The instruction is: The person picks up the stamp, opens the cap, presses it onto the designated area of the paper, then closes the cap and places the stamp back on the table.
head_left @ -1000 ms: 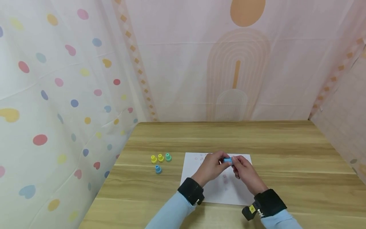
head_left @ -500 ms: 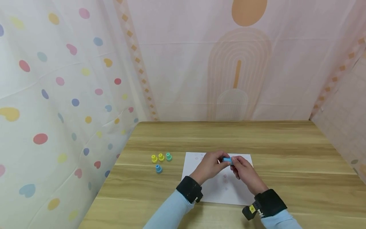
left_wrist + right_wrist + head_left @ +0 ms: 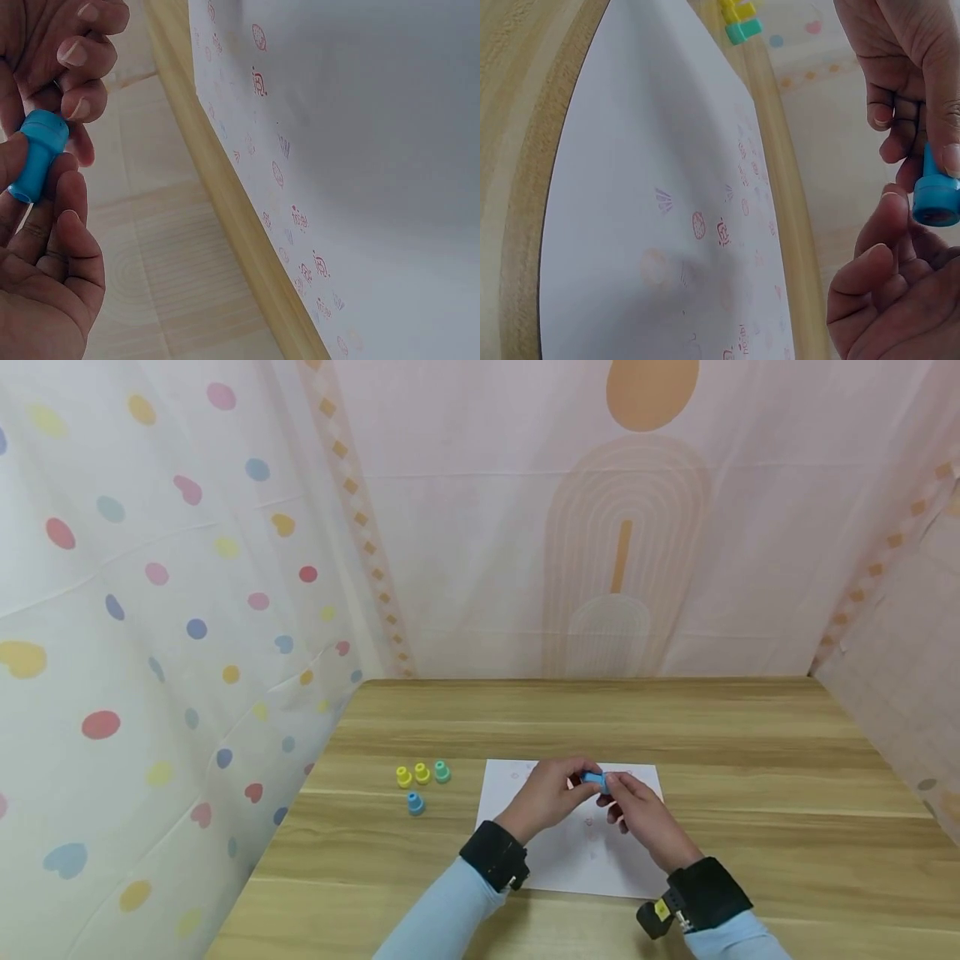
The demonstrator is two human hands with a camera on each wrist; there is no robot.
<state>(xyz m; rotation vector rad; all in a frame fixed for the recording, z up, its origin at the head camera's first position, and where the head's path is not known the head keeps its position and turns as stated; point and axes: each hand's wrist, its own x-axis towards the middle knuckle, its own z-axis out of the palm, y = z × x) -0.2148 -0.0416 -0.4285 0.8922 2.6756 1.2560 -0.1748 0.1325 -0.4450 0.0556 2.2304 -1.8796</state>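
Both hands hold a small blue stamp [image 3: 592,778] above the white paper [image 3: 573,860]. My left hand [image 3: 550,797] pinches its narrow handle between thumb and fingers. At its wide end, my right hand [image 3: 647,814] grips with thumb and forefinger, the other fingers curled below. In the left wrist view, the stamp [image 3: 39,150] shows a seam round its wide end. The right wrist view shows that end of the stamp [image 3: 936,201] with a darker face. Small red, purple and orange printed marks are scattered over the paper.
Left of the paper on the wooden table [image 3: 750,760] stand two yellow stamps [image 3: 404,777], a green stamp [image 3: 442,772] and another blue stamp [image 3: 415,803]. Patterned curtains [image 3: 465,527] hang behind and along the left side.
The blue stamp has tilted slightly, and the right hand's fingers have shifted a little to the left on it. The left hand stays nearly still; the other stamps have not moved.
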